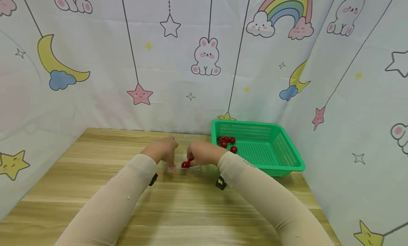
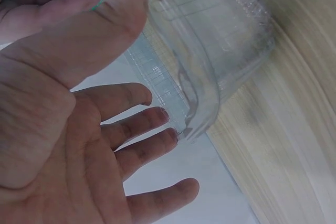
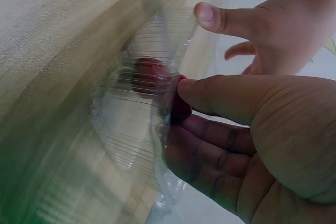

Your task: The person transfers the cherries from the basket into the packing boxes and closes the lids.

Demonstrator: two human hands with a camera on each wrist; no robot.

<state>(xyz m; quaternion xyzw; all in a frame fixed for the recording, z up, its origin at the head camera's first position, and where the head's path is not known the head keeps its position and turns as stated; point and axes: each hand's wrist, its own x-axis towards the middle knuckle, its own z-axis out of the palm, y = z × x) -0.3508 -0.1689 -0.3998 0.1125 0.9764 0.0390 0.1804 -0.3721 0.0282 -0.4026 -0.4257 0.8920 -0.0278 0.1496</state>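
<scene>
A clear plastic box (image 2: 231, 51) with ribbed walls stands on the table between the two hands. One red cherry (image 3: 147, 74) shows through its wall. My right hand (image 1: 205, 153) pinches another cherry (image 3: 180, 109) between thumb and fingers, right at the box's rim. My left hand (image 1: 162, 150) is at the box's left side, its fingers spread and fairly straight. Its thumb (image 3: 210, 17) lies at the near rim, and its other fingertips come up against the far edge in the left wrist view.
A green mesh basket (image 1: 259, 124) stands at the back right, just beyond the right hand. Several cherries (image 1: 224, 144) lie in its left end. The wooden table (image 1: 178, 210) ends at a white printed curtain (image 1: 111, 68) behind and on both sides.
</scene>
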